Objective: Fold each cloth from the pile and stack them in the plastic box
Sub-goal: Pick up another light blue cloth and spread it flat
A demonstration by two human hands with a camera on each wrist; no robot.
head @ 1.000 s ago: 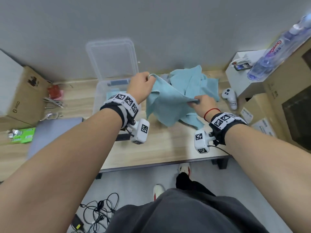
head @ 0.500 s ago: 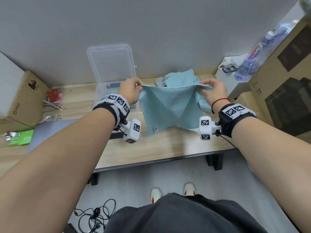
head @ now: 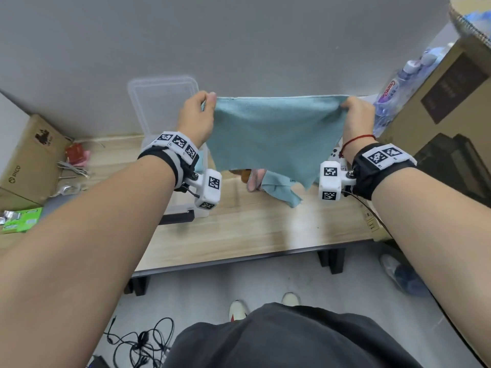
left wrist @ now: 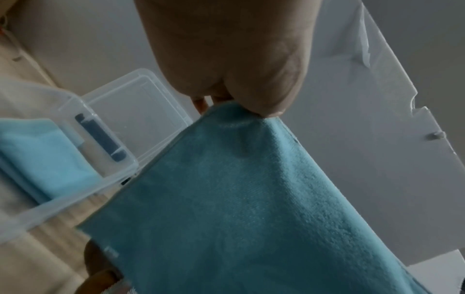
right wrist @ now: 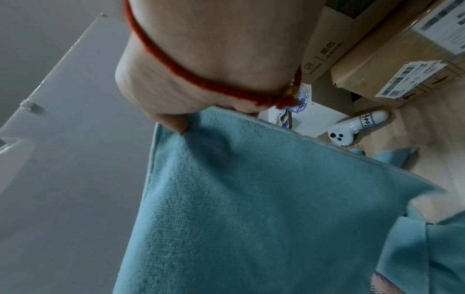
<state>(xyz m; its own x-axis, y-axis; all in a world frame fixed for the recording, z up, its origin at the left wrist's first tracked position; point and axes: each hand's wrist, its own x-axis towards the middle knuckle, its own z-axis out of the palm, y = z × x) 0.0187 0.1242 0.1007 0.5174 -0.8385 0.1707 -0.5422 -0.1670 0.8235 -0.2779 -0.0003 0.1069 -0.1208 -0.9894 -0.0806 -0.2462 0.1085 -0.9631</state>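
We held a teal cloth spread in the air, left hand and right hand each pinching a top corner. At twelve o'clock more cloths lay unfolded on the surface. At ten o'clock the plastic box already held folded ones; we judged much folding left.

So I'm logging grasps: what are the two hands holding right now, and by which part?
One teal terry cloth, stretched between them: left hand pinches its top left corner, right hand its top right corner.
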